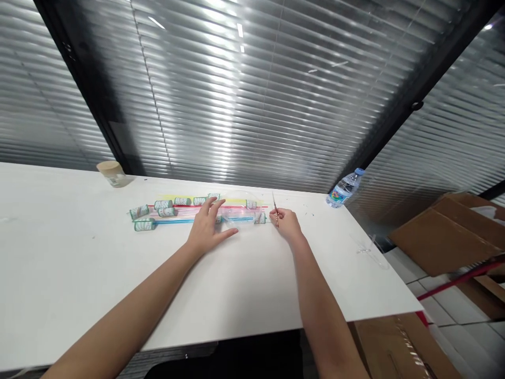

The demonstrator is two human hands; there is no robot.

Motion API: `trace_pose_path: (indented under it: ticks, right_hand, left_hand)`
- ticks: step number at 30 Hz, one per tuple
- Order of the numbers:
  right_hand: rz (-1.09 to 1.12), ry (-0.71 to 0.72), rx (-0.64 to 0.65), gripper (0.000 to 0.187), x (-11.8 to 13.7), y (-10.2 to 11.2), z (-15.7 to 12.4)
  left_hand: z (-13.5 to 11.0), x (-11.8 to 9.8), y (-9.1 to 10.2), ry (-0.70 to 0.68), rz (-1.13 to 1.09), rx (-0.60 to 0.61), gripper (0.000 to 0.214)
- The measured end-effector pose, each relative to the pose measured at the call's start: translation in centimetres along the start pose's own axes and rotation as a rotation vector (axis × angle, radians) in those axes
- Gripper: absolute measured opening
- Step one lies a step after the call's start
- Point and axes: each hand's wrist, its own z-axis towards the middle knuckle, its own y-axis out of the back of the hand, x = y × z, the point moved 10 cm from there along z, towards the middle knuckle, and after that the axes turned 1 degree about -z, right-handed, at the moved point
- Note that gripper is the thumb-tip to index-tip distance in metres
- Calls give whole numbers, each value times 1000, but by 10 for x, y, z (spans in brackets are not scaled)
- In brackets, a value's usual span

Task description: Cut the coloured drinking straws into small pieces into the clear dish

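Observation:
My left hand [206, 227] rests over the row of thin coloured sticks, its fingers spread and its thumb stretched to the right. Beside those fingers lies a clear, round plastic piece [239, 210], partly see-through and hard to make out. In my right hand [287, 223] is a small pair of scissors [275, 208], the slim point aimed away from me. Green-and-white cylinders [144, 225] sit along the bundle, several at its left end. Blue sticks [173, 221] lie nearest me, with red and yellow ones behind. My left hand hides part of them.
A jar with a tan lid [111, 173] stands at the back left of the white table [118, 273]. A tilted water bottle [345, 188] is at the back right. Clear plastic strips [371, 250] lie near the right edge. Cardboard boxes [445, 231] stand beyond it; blinds rise behind.

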Motion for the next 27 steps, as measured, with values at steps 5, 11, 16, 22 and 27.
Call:
trace_pose_path:
  ticks: [5,11,16,22,27]
  right_hand:
    - [-75,25,91,19,3,-8,-5]
    - [-145,30,137,17,8,-11,-5]
    - [-179,25,149,18,5,-14,-4]
    - [-204,60,146,17,9,-13,-6]
    - [-225,71,127,11,8,-13,-5]
  left_hand:
    - [0,5,-6,25,-52,27,77]
    - [2,5,1,-11,-128,-51,46]
    - [0,-7,19,-109,-200,-60,44]
    - [-5,-16,4,-263,-253,230,55]
    - [-8,-13,-5,-282,-275,296,79]
